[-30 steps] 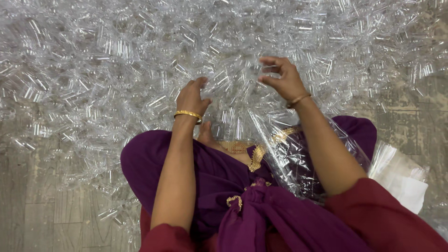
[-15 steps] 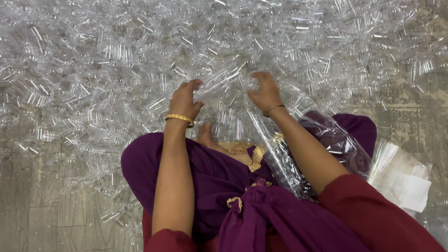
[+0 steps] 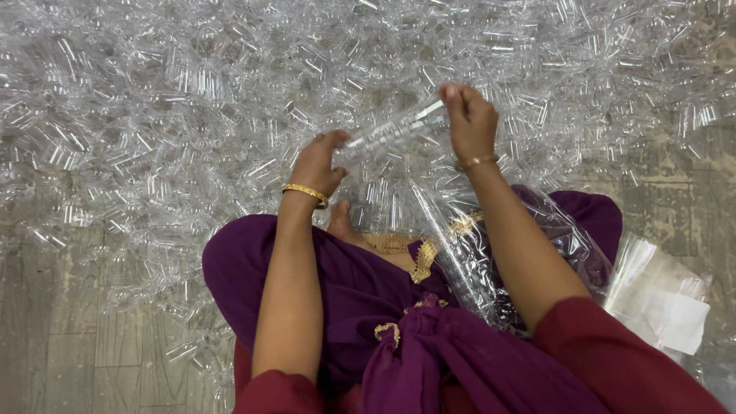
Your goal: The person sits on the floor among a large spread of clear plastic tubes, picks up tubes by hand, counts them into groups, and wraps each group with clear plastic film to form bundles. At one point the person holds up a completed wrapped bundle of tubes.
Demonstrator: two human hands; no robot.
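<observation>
A huge heap of clear plastic tubes (image 3: pixel 230 92) covers the floor in front of me. My left hand (image 3: pixel 320 162), with a gold bangle on the wrist, grips the lower end of a stack of clear tubes (image 3: pixel 395 129). My right hand (image 3: pixel 469 121) pinches the upper end of the same stack, lifted above the heap. A clear plastic bag (image 3: pixel 491 253) partly filled with tubes lies across my lap under my right forearm.
I sit on a grey wooden floor (image 3: pixel 69 337) in purple clothing (image 3: pixel 360 299) with gold trim. A bare foot (image 3: pixel 341 222) shows near the heap. A pile of flat clear bags with a white sheet (image 3: pixel 667 307) lies at the right.
Both hands dipped into the heap, met, and have now risen with a stack of tubes held between them; the right hand has moved up and to the right.
</observation>
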